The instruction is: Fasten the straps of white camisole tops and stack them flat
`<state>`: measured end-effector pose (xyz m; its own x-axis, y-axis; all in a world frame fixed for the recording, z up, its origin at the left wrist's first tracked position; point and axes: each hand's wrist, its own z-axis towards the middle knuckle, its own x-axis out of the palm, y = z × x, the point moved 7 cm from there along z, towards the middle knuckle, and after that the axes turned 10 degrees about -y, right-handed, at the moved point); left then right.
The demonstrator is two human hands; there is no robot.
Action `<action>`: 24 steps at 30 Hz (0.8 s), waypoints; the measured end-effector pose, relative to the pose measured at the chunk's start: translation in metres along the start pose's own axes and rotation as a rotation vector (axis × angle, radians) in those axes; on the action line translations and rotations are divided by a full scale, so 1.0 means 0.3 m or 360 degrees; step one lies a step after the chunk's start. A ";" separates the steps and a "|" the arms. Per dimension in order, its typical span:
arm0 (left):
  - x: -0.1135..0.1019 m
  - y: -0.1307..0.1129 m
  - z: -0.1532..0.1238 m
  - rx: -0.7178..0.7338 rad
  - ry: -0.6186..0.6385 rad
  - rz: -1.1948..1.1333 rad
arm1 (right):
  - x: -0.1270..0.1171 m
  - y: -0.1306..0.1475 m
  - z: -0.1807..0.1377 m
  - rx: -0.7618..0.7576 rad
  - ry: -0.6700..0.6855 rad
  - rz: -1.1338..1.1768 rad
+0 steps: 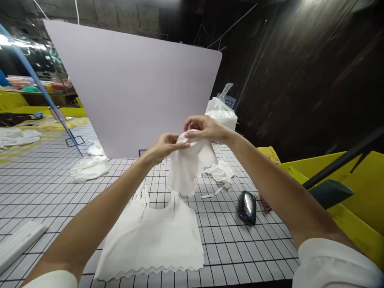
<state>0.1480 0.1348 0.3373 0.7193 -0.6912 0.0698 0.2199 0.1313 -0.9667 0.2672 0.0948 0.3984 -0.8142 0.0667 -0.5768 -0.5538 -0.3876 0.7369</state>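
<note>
Both hands are raised over the table and pinch the top edge of a thin white cloth piece point(184, 168), which hangs down between them. My left hand point(168, 147) grips it from the left with the fingers pressed together. From the right, my right hand point(205, 129) holds the same edge, its fingers curled over the top. Below lies a white strappy top point(156, 240), spread flat with a wavy hem toward me and its straps at the far end. The cloth's lower edge hangs close to those straps; whether they touch I cannot tell.
A large pale board point(144, 88) stands upright behind the grid-patterned table point(228, 244). White crumpled cloth point(220, 172) and a shiny black case point(247, 208) lie to the right. More white cloth point(90, 170) is at left, near a blue pole point(45, 92). A plastic bag point(221, 112) stands behind.
</note>
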 end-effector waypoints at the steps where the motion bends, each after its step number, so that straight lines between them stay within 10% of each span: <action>1: -0.027 -0.011 -0.007 -0.0065 -0.0032 -0.0011 | 0.007 -0.017 -0.010 0.0122 0.0094 -0.0003; 5: -0.154 -0.037 -0.089 -0.0254 -0.0161 -0.0068 | 0.012 -0.086 -0.063 0.0428 0.0312 0.0176; 10: -0.188 0.003 -0.161 -0.0441 -0.0097 -0.0263 | 0.011 -0.125 -0.023 0.0313 -0.0096 0.0644; 16: -0.176 0.008 -0.161 -0.0275 -0.0282 -0.0670 | 0.038 -0.225 -0.027 0.0329 -0.0587 0.0312; 24: -0.198 0.035 -0.169 -0.0171 -0.0438 -0.0709 | 0.373 -0.288 -0.143 0.0590 0.0068 0.1048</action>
<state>0.0741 0.1413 0.3106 0.7212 -0.4493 0.5272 0.4850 -0.2159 -0.8474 0.2315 0.0963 0.2550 -0.9938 -0.1102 0.0163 0.0164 -0.0001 0.9999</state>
